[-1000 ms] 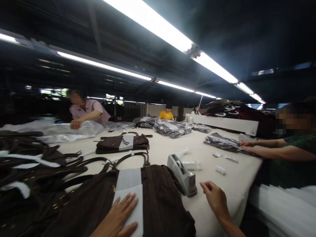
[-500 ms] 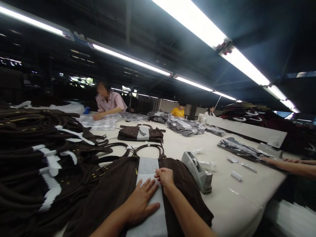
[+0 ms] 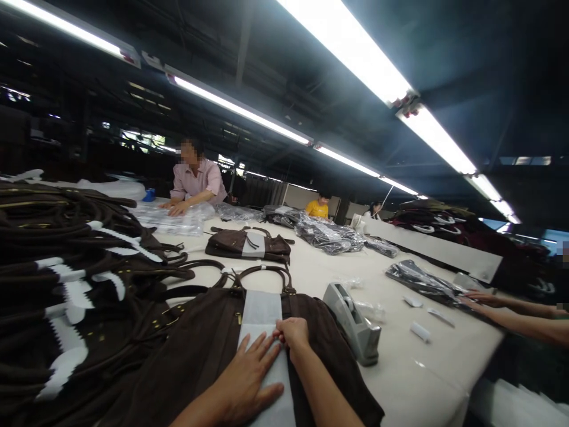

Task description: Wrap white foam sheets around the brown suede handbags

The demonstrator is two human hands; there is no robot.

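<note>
A dark brown handbag (image 3: 208,332) lies flat in front of me, its looped handles pointing away. Down its middle runs a white paper band (image 3: 263,305). My left hand (image 3: 251,373) rests flat on the band and the bag, fingers spread. At the band's right edge, my right hand (image 3: 293,337) is closed with thumb and fingers pinched together; whatever they hold is too small to make out. Just right of the bag stands a grey tape dispenser (image 3: 353,323). Another brown bag with a paper band (image 3: 226,244) lies beyond the handles.
Brown bags with white wrapped handles (image 3: 102,284) are piled on the left. Plastic-wrapped bags (image 3: 326,231) lie at the back. A co-worker in pink (image 3: 200,181) handles clear plastic bags (image 3: 171,216). At right, another person's hands (image 3: 482,299) touch a wrapped bag (image 3: 418,279).
My right hand has moved slightly down along the paper band's edge toward my left hand. My left hand stays flat. The pink-shirted co-worker now has both hands visible on the plastic.
</note>
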